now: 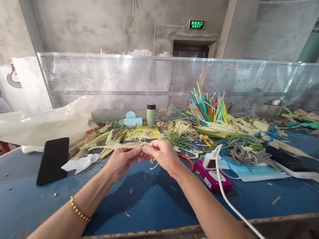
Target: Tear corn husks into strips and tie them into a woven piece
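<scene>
Above the blue table, my left hand (pixel 121 163) and my right hand (pixel 165 157) meet at the fingertips. Both are closed in a pinch on a pale strip of dried husk (pixel 112 146), which sticks out leftward past my left fingers. The part between the fingertips is mostly hidden. Just behind my left hand lies a pile of dry greenish husks (pixel 93 139). A crumpled white scrap (pixel 82 163) rests left of my left wrist. Pale husk shreds (pixel 181 132) are scattered beyond my right hand.
A black phone (pixel 53 160) and clear plastic sheeting (pixel 48 123) are at left. Behind stand a green cup (pixel 150 116) and colourful sticks (pixel 210 108). At right are a purple box (pixel 213 178), white cable (pixel 232 210), blue mask (pixel 253 171) and grey cord (pixel 245 154).
</scene>
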`<state>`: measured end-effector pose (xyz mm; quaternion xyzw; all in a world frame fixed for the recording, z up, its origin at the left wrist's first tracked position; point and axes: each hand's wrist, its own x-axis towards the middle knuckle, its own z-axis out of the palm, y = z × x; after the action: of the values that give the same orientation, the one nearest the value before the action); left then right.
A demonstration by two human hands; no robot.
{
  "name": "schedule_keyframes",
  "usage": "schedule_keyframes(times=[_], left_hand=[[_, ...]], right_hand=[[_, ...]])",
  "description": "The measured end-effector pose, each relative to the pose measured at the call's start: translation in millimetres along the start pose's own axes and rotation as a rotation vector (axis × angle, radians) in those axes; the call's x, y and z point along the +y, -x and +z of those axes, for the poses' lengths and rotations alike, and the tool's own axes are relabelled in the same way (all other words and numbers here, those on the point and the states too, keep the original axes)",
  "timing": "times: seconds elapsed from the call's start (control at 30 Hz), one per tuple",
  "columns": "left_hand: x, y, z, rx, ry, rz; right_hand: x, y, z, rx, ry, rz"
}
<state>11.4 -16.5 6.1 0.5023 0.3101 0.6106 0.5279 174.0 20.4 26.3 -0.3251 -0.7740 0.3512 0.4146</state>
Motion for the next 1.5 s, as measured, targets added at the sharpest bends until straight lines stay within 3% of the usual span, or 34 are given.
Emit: schedule_keyframes(times=[0.13,0.2,0.3,0.4,0.63,0.8,0.9,0.97,1.17,1.3,1.43,1.5], left_hand=[[-0.4,-2.7,-1.3,0.085,0.045,-0.032],[-0.2,-4.2,-1.5,0.115,0.061,-0.024],[-0.7,-5.9,-2.0,0.144,0.073,-0.005],[-2.5,-6.4,-2.6,0.121,0.040,0.036],[-2.1,-3.6,-2.4,0.112,-0.232,0.195],[-4.9,-4.3,-6.5,0.178,-0.358,0.289],[-9.4,-5.1,-6.4,0.256,-0.271,0.261],[-10.5,-4.6,-3.6,0.246,-0.178,0.207],[-2.0,-3.1,-3.4,0.261,0.063,0.044],[10.4,-7.8,-18.7,0.322,0.156,0.021],[23.5,-10.4,-29.1,0.239,0.283,0.006],[26.5,-10.4,-29.7,0.174,0.330,0.010]], right_hand=[[-1.4,-0.1,-5.1,0.409,0.488,-0.322],[-3.0,1.6,-3.8,0.486,0.609,-0.375],[-3.3,2.8,2.6,0.314,0.641,-0.338],[-2.3,1.6,8.1,0.140,0.524,-0.256],[-12.6,6.2,4.8,0.015,-0.056,0.036],[-18.8,11.6,13.4,-0.101,-0.363,0.112],[-17.6,12.3,22.2,-0.103,-0.421,0.158],[-16.4,12.5,27.2,-0.111,-0.452,0.178],[-16.5,15.9,30.8,-0.269,-0.375,0.246],[-19.4,21.2,24.4,-0.542,-0.257,0.218],[-21.9,25.7,15.9,-0.985,-0.233,0.245],[-22.0,25.6,9.3,-1.051,-0.241,0.247]])
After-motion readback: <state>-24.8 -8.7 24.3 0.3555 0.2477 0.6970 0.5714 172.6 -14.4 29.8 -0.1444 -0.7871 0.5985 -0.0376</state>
